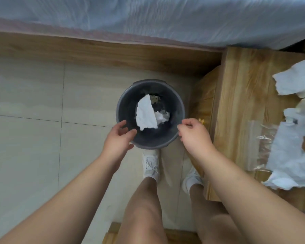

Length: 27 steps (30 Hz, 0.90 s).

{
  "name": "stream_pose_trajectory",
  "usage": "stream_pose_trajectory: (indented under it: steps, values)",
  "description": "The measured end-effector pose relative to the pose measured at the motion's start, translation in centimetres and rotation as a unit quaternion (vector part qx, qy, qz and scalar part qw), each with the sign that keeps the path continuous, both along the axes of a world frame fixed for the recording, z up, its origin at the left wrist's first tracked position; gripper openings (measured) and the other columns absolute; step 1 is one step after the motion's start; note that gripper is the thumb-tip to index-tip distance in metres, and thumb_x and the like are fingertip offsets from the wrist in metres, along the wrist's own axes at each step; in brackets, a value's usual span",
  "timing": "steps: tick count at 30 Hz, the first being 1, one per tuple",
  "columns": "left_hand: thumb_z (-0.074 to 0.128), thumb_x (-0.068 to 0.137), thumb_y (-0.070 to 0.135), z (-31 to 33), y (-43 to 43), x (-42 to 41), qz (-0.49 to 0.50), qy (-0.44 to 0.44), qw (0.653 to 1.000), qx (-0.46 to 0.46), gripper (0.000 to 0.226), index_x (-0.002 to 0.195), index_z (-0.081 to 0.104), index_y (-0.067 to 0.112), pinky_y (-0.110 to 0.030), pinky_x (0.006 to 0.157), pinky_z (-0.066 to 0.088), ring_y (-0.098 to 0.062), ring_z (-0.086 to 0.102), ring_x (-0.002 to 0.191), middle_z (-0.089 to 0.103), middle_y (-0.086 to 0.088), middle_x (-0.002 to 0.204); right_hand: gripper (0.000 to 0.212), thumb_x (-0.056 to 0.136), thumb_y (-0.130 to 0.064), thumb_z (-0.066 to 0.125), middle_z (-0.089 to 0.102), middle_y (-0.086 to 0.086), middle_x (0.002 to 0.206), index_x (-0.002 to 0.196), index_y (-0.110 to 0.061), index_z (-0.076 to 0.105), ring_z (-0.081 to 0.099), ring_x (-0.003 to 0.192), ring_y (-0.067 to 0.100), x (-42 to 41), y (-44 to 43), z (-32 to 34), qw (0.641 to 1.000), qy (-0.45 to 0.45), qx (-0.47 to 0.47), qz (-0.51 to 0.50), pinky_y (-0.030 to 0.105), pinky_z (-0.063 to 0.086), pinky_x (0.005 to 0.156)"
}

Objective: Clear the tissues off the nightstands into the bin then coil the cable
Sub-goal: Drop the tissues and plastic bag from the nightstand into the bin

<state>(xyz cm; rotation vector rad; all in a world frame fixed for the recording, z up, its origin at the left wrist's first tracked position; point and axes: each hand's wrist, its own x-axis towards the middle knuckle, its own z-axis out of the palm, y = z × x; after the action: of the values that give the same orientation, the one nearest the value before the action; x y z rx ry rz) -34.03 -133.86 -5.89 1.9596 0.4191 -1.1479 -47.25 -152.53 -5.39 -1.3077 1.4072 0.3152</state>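
A round dark grey bin (126, 101) stands on the tiled floor below me. Inside it lies a flat white tissue (145, 114) over a crumpled one (163, 117). My left hand (119, 137) hovers at the bin's near left rim, fingers apart and holding nothing. My right hand (194, 136) hangs over the near right rim with fingers curled in and nothing visible between them. Several crumpled white tissues (292, 155) lie on the wooden nightstand (239, 103) at the right. No cable is in view.
A clear plastic bag (259, 143) lies on the nightstand beside the tissues. A bed with a pale blue cover (148, 16) and wooden frame (95, 50) runs across the top. My legs and white shoes (151, 166) stand just behind the bin.
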Motion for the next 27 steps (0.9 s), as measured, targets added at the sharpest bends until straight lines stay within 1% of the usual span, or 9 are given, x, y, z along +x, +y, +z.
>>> stream_pose_trajectory:
  steps: [2, 5, 9, 14, 16, 20, 23, 25, 27]
  values:
    - [0.069, 0.103, 0.024, 0.6, -0.2, -0.7, -0.005, -0.010, 1.000, 0.005, 0.052, 0.153, 0.052, 0.024, -0.038, 0.086, 0.058, -0.027, 0.069, 0.119, 0.066, -0.004, 0.136, 0.038, 0.089, -0.035, 0.060, 0.073, -0.004, 0.111, 0.125, -0.026, 0.064, 0.069, 0.106, 0.020, -0.6, -0.2, 0.7, 1.000, -0.007, 0.001, -0.001, 0.044, 0.057, 0.098]
    - [0.065, 0.106, 0.027, 2.7, -1.5, -1.7, -0.027, -0.029, 0.999, 0.009, 0.035, 0.141, 0.062, 0.024, -0.034, 0.079, 0.061, -0.018, 0.074, 0.105, 0.073, 0.000, 0.119, 0.022, 0.093, -0.034, 0.062, 0.072, -0.008, 0.112, 0.115, -0.035, 0.062, 0.068, 0.105, 0.014, -1.8, -0.8, 3.2, 0.999, -0.029, -0.003, -0.019, 0.043, 0.057, 0.099]
    - [0.063, 0.106, 0.029, 6.2, -5.3, -3.1, -0.069, -0.045, 0.996, -0.018, 0.011, 0.112, 0.072, 0.033, -0.027, 0.072, 0.062, -0.015, 0.078, 0.093, 0.082, 0.005, 0.100, 0.017, 0.098, -0.030, 0.063, 0.072, -0.011, 0.111, 0.113, -0.036, 0.063, 0.068, 0.102, 0.006, -4.3, -2.7, 7.8, 0.996, -0.069, -0.016, -0.047, 0.036, 0.057, 0.096]
    - [0.065, 0.105, 0.031, 10.8, -12.8, -6.1, -0.170, -0.075, 0.980, -0.064, 0.012, 0.104, 0.076, 0.036, -0.029, 0.077, 0.061, -0.002, 0.075, 0.085, 0.080, 0.017, 0.093, 0.015, 0.099, -0.026, 0.065, 0.074, -0.011, 0.107, 0.109, -0.037, 0.067, 0.070, 0.102, 0.004, -9.8, -6.9, 13.5, 0.989, -0.093, -0.051, -0.107, 0.035, 0.059, 0.096]
    - [0.064, 0.105, 0.033, 12.3, -16.3, -7.6, -0.220, -0.083, 0.969, -0.081, 0.013, 0.105, 0.075, 0.039, -0.033, 0.081, 0.061, 0.002, 0.073, 0.080, 0.079, 0.015, 0.094, 0.014, 0.098, -0.026, 0.065, 0.076, -0.010, 0.107, 0.108, -0.036, 0.069, 0.071, 0.101, 0.005, -12.7, -8.9, 15.0, 0.983, -0.091, -0.071, -0.140, 0.034, 0.059, 0.095]
    - [0.065, 0.104, 0.039, 14.1, -23.1, -10.0, -0.312, -0.119, 0.936, -0.106, 0.013, 0.114, 0.073, 0.039, -0.037, 0.093, 0.061, -0.008, 0.072, 0.100, 0.077, 0.014, 0.107, 0.013, 0.095, -0.024, 0.068, 0.077, -0.008, 0.100, 0.100, -0.036, 0.071, 0.074, 0.097, 0.012, -17.6, -13.3, 16.4, 0.966, -0.058, -0.136, -0.212, 0.034, 0.060, 0.086]
    - [0.064, 0.104, 0.041, 14.1, -27.6, -11.0, -0.367, -0.160, 0.908, -0.126, 0.023, 0.126, 0.070, 0.039, -0.038, 0.102, 0.056, -0.009, 0.066, 0.119, 0.072, 0.016, 0.123, 0.011, 0.093, -0.026, 0.067, 0.074, -0.016, 0.097, 0.098, -0.035, 0.070, 0.071, 0.091, 0.005, -19.3, -16.7, 15.9, 0.955, -0.026, -0.204, -0.211, 0.023, 0.056, 0.079]
    - [0.062, 0.104, 0.042, 13.5, -30.1, -11.5, -0.407, -0.198, 0.882, -0.128, 0.034, 0.138, 0.063, 0.039, -0.038, 0.107, 0.050, -0.008, 0.059, 0.130, 0.066, 0.014, 0.138, 0.025, 0.092, -0.024, 0.064, 0.070, -0.014, 0.111, 0.115, -0.031, 0.070, 0.066, 0.102, 0.007, -19.6, -18.6, 15.0, 0.953, 0.007, -0.255, -0.165, 0.025, 0.051, 0.087]
    - [0.063, 0.104, 0.040, 12.6, -32.2, -11.9, -0.424, -0.224, 0.868, -0.127, 0.044, 0.147, 0.057, 0.040, -0.039, 0.111, 0.047, -0.009, 0.053, 0.137, 0.058, 0.011, 0.150, 0.037, 0.093, -0.018, 0.062, 0.068, -0.002, 0.124, 0.129, -0.021, 0.067, 0.061, 0.116, 0.018, -19.5, -20.3, 14.0, 0.946, 0.031, -0.298, -0.125, 0.031, 0.047, 0.097]
